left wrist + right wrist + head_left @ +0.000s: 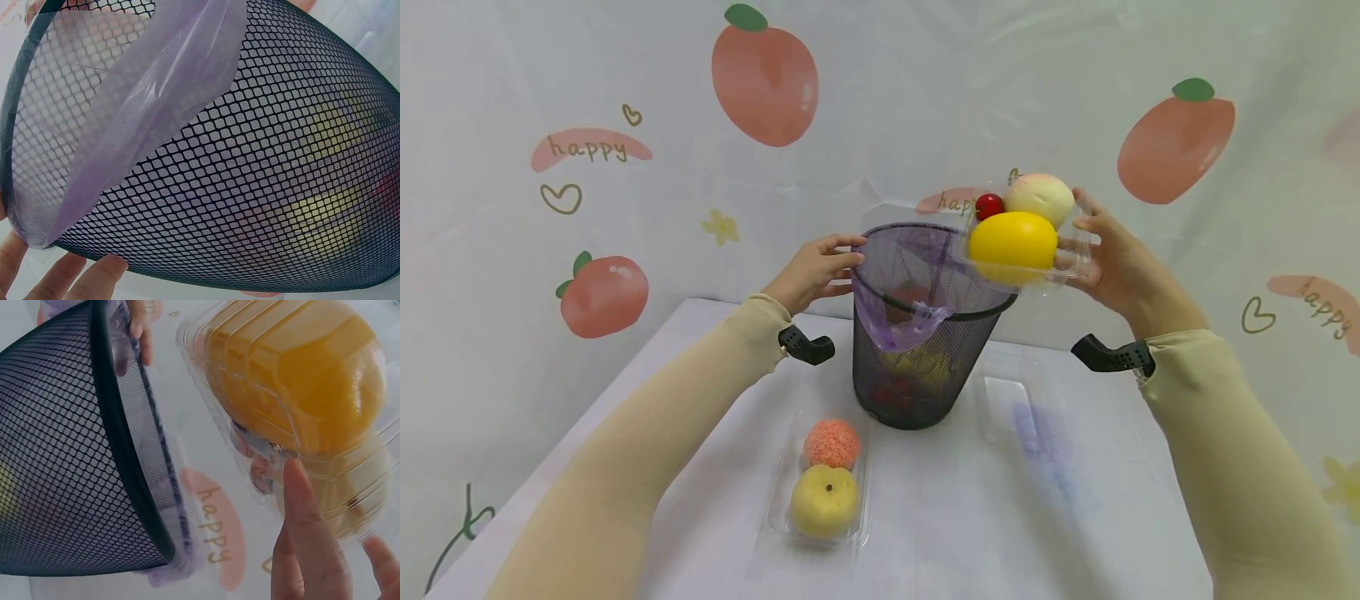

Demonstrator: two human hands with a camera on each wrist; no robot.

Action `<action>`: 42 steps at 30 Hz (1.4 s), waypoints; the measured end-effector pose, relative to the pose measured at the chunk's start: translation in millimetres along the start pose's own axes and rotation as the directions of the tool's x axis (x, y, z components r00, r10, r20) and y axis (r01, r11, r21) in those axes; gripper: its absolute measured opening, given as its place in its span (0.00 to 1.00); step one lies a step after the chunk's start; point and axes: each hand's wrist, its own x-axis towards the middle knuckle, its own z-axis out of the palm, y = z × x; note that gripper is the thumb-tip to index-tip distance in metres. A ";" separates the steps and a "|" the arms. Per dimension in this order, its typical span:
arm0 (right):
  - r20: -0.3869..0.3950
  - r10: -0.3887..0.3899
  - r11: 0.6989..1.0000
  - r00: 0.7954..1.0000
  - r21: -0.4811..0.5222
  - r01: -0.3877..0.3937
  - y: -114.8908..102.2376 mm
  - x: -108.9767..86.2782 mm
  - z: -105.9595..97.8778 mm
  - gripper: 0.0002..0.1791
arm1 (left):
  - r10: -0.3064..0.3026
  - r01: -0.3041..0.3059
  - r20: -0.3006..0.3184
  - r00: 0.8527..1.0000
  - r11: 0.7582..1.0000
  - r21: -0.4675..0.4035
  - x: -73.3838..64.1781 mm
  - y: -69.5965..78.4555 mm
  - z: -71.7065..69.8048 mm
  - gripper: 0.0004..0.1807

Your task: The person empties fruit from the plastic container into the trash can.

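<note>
Your right grip (1108, 260) clasps a clear tray (1028, 273) of yellow fruit (1012, 237), pale peach (1040, 198) and small red fruit (989, 206) beside the top of the mesh bin (913, 392), while your left grip (816, 271), loosely extended, touches its opposite side.

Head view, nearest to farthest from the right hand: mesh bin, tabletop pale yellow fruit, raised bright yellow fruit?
1. Bright yellow fruit: raised, left of the right hand.
2. Mesh bin: standing further left.
3. Pale yellow fruit: lower left, in front of the bin.
</note>
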 end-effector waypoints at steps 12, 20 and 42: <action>-0.104 0.048 0.996 0.993 -0.066 -0.055 -5.1 20.1 5.3 0.35 | 0.002 -0.002 -0.001 1.000 1.000 0.009 -0.1 0.2 -0.3 0.24; -0.108 0.064 0.992 0.992 -0.105 -0.076 -6.7 31.7 11.5 0.36 | 0.005 -0.005 -0.002 1.000 1.000 -0.001 -0.6 -0.2 -0.1 0.24; -0.126 0.035 0.956 0.991 -0.283 -0.070 -6.8 42.4 25.8 0.41 | 0.014 -0.015 0.005 1.000 1.000 0.020 -1.0 -0.5 -0.4 0.24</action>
